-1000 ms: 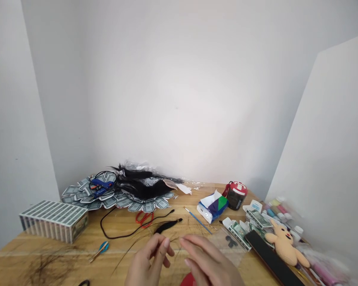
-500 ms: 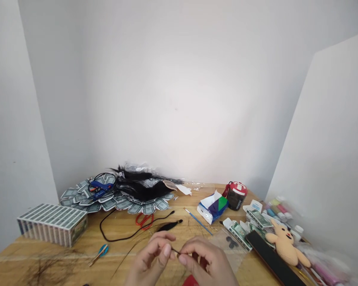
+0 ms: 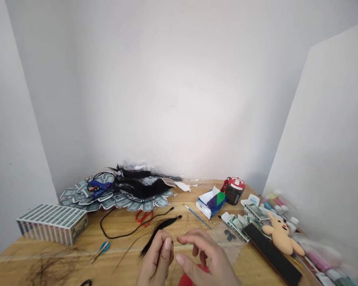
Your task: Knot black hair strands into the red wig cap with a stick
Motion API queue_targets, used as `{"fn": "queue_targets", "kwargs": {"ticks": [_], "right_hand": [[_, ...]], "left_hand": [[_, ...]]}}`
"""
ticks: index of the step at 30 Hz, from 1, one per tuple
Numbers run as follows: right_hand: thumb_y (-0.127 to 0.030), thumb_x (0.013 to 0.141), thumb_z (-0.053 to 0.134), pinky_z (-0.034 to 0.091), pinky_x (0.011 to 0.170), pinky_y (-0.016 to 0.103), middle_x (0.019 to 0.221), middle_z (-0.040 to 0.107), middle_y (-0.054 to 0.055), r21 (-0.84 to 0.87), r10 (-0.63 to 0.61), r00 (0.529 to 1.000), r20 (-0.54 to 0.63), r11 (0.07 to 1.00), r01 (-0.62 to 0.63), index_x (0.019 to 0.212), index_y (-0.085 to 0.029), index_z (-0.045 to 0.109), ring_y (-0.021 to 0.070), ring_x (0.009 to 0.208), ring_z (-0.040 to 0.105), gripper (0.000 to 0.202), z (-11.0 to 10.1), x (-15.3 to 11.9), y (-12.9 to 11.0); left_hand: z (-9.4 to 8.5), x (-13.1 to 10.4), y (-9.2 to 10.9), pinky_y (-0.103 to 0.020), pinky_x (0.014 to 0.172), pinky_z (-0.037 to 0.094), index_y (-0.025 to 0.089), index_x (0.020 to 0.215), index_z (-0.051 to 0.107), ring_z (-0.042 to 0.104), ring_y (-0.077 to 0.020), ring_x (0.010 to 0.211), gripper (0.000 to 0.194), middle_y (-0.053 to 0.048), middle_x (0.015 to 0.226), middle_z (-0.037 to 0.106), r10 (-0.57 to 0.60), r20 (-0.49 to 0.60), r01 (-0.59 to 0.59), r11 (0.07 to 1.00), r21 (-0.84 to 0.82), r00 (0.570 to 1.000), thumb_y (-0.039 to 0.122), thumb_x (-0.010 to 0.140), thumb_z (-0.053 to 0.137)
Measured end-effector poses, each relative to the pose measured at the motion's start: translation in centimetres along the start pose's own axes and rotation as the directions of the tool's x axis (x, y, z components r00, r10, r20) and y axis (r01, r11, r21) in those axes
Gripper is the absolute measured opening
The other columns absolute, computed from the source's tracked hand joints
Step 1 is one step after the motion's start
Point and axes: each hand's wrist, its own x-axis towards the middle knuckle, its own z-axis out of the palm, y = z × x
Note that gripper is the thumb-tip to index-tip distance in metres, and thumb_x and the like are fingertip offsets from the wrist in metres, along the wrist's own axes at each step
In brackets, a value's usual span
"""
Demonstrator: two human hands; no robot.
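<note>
My left hand (image 3: pixel 158 258) is closed in a pinch, thumb against forefinger, low in the middle of the head view. What it pinches, if anything, is too small and hidden to make out. To its right, my right hand (image 3: pixel 207 254) has thumb and forefinger spread, with a gap to the left hand. Below the right hand a red object (image 3: pixel 192 276) shows in part. Just beyond the left hand lies a tied bundle of black hair (image 3: pixel 161 228), its lower end partly behind that hand. Thin loose strands lie left of the hand.
Around lie red-handled scissors (image 3: pixel 144 217), a black cable (image 3: pixel 119 237), a paintbrush (image 3: pixel 197 215), blue-handled scissors (image 3: pixel 101 251) and a wipes pack (image 3: pixel 211 202). A stacked box pack (image 3: pixel 52 223) stands left. At right are a long black object (image 3: pixel 271 252) and a crocheted doll (image 3: pixel 282 234).
My hands have come apart; the thin dark strand held between them is no longer visible. The right thumb and forefinger have opened. More of the black hair bundle now shows.
</note>
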Motion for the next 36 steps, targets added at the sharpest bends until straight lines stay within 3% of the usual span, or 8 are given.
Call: {"fn": "queue_targets", "kwargs": {"ticks": [3, 8, 14, 20, 27, 29, 31, 36], "right_hand": [[-0.023, 0.081, 0.072, 0.049, 0.066, 0.027, 0.091, 0.075, 0.006, -0.017, 0.019, 0.999, 0.049, 1.000, -0.019, 0.095, -0.021, 0.080, 0.0198, 0.074, 0.064, 0.017, -0.2, 0.0, -1.0], [-0.017, 0.081, 0.069, 0.047, 0.063, 0.028, 0.086, 0.076, 0.007, 0.088, 0.119, 0.993, -0.014, 0.989, -0.117, 0.085, -0.019, 0.082, 0.0211, 0.075, 0.066, 0.013, 0.3, -0.5, -1.6], [-0.016, 0.080, 0.066, 0.044, 0.064, 0.028, 0.080, 0.073, 0.005, 0.126, 0.175, 0.982, -0.075, 0.978, -0.165, 0.075, -0.019, 0.077, 0.0204, 0.073, 0.064, 0.013, -0.2, -1.2, -2.8], [-0.016, 0.086, 0.059, 0.045, 0.070, 0.028, 0.079, 0.067, 0.002, 0.093, 0.185, 0.978, -0.100, 0.980, -0.176, 0.076, -0.018, 0.067, 0.0184, 0.074, 0.060, 0.013, -1.7, -2.6, -4.0], [-0.024, 0.093, 0.057, 0.045, 0.075, 0.025, 0.086, 0.069, -0.001, -0.096, 0.218, 0.976, -0.019, 0.971, -0.218, 0.084, -0.023, 0.068, 0.0162, 0.081, 0.062, 0.014, -4.5, -5.4, -3.3], [-0.033, 0.097, 0.051, 0.046, 0.079, 0.026, 0.091, 0.070, 0.000, -0.271, 0.326, 0.943, -0.072, 0.903, -0.333, 0.089, -0.024, 0.067, 0.0176, 0.086, 0.064, 0.019, -6.2, -7.0, -1.5], [-0.038, 0.098, 0.046, 0.046, 0.079, 0.031, 0.097, 0.070, 0.005, -0.460, 0.469, 0.864, -0.183, 0.736, -0.497, 0.092, -0.023, 0.065, 0.0225, 0.092, 0.065, 0.025, -7.9, -9.2, 0.9], [-0.032, 0.091, 0.054, 0.043, 0.063, 0.037, 0.081, 0.073, 0.013, -0.534, 0.686, 0.681, -0.255, 0.487, -0.691, 0.072, -0.020, 0.060, 0.0326, 0.075, 0.070, 0.023, -9.0, -15.2, 6.5]], "left_hand": [[0.5, -0.4, -0.1, -0.020, 0.054, 0.034, 0.020, 0.072, 0.063, 0.039, -0.0115, 0.059, 0.057, 0.005, 0.065, 0.045, -0.004, 0.009, 0.004, 0.999, 0.040, 1.000, 0.077, 0.067, 0.070], [0.5, -1.2, -0.3, -0.020, 0.059, 0.042, 0.024, 0.089, 0.060, 0.049, -0.0134, 0.062, 0.050, 0.004, 0.068, 0.052, 0.017, 0.041, -0.023, 0.990, 0.139, 0.999, 0.073, 0.079, 0.062], [0.5, -2.2, 0.0, -0.026, 0.067, 0.050, 0.026, 0.106, 0.055, 0.062, -0.0175, 0.068, 0.032, 0.001, 0.078, 0.066, 0.170, 0.104, -0.198, 0.894, 0.403, 0.980, 0.054, 0.100, 0.040], [0.4, -2.4, 1.5, -0.025, 0.065, 0.051, 0.026, 0.085, 0.066, 0.068, -0.0178, 0.069, 0.021, 0.001, 0.076, 0.071, 0.368, 0.359, -0.514, 0.639, 0.572, 0.857, 0.025, 0.094, 0.047], [0.9, -3.0, 2.8, -0.023, 0.061, 0.051, 0.025, 0.080, 0.064, 0.067, -0.0154, 0.066, 0.029, 0.003, 0.074, 0.069, 0.387, 0.613, -0.725, 0.363, 0.586, 0.689, 0.007, 0.091, 0.044], [0.6, -3.0, 2.7, -0.028, 0.064, 0.052, 0.024, 0.083, 0.064, 0.069, -0.0185, 0.072, 0.030, 0.001, 0.081, 0.072, 0.393, 0.641, -0.749, 0.278, 0.601, 0.660, 0.005, 0.091, 0.043], [0.3, -2.9, 2.3, -0.034, 0.071, 0.051, 0.025, 0.088, 0.064, 0.071, -0.0223, 0.079, 0.029, -0.001, 0.091, 0.075, 0.403, 0.662, -0.766, 0.201, 0.610, 0.633, 0.005, 0.091, 0.043], [0.1, -3.8, 0.5, -0.040, 0.105, 0.035, 0.025, 0.092, 0.062, 0.072, -0.0189, 0.097, 0.033, 0.000, 0.106, 0.077, 0.406, 0.718, -0.811, 0.112, 0.575, 0.565, 0.000, 0.091, 0.040]]}}
